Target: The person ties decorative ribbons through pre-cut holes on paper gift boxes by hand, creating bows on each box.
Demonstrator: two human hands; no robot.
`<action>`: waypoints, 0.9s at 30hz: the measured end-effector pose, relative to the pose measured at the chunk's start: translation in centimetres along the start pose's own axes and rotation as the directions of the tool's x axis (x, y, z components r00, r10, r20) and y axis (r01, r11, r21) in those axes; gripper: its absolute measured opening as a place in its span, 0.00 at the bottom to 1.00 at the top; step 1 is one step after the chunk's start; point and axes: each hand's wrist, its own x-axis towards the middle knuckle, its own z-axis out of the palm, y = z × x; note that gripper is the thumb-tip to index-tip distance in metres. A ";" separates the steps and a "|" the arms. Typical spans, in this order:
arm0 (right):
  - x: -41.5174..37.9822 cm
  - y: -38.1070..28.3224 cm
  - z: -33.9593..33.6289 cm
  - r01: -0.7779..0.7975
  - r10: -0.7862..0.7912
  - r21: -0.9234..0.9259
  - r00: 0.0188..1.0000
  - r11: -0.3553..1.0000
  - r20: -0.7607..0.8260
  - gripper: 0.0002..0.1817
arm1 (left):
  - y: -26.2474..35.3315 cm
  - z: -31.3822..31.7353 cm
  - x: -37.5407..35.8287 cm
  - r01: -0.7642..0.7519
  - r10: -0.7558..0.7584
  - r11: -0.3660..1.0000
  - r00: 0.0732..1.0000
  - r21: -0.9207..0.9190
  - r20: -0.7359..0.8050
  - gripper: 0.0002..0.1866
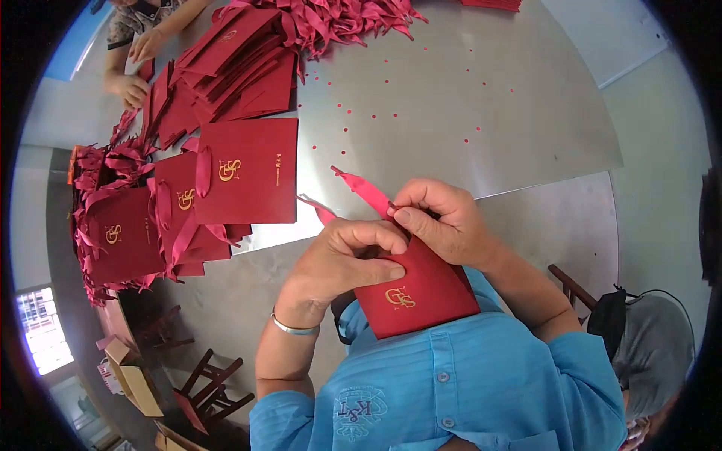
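Note:
A dark red paper gift bag (432, 293) with a gold logo rests against the blue shirt. My left hand (338, 259), a bangle at its wrist, grips the bag near its upper edge, thumb on the front and fingers curled over. At that edge my right hand (444, 218) pinches a bright pink ribbon (366, 190) between thumb and fingertips. The ribbon's free end stretches up and left over the table edge. Another ribbon end (325, 213) shows behind my left hand. The bag's ribbon holes are hidden by my fingers.
Red bags with ribbon handles (259, 173) overlap at the table's left edge, beside a flat bag pile (241, 75). Loose ribbons (331, 22) heap at the back. Small red paper dots dot the metal table (526, 143). Another person's hand (134, 90) touches items at upper left.

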 end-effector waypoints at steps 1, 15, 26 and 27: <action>0.0 0.0 0.0 0.001 -0.001 -0.001 1.000 1.000 -0.001 0.03 | 0.0 0.1 0.0 -0.007 0.007 1.000 1.000 0.002 -0.003 0.12; -0.1 -0.3 -0.1 0.038 -0.039 -0.199 0.999 0.979 -0.002 0.02 | -0.4 1.9 -0.1 -0.084 0.105 0.983 0.986 0.162 -0.128 0.06; -0.3 -0.3 -0.1 0.029 -0.036 -0.158 0.999 0.987 -0.040 0.03 | -1.2 2.9 0.1 -0.118 0.214 0.931 0.943 0.346 -0.253 0.04; -0.3 -0.4 -0.1 0.028 -0.035 -0.161 0.999 0.987 -0.038 0.03 | -1.4 2.9 0.1 -0.137 0.243 0.918 0.936 0.371 -0.254 0.05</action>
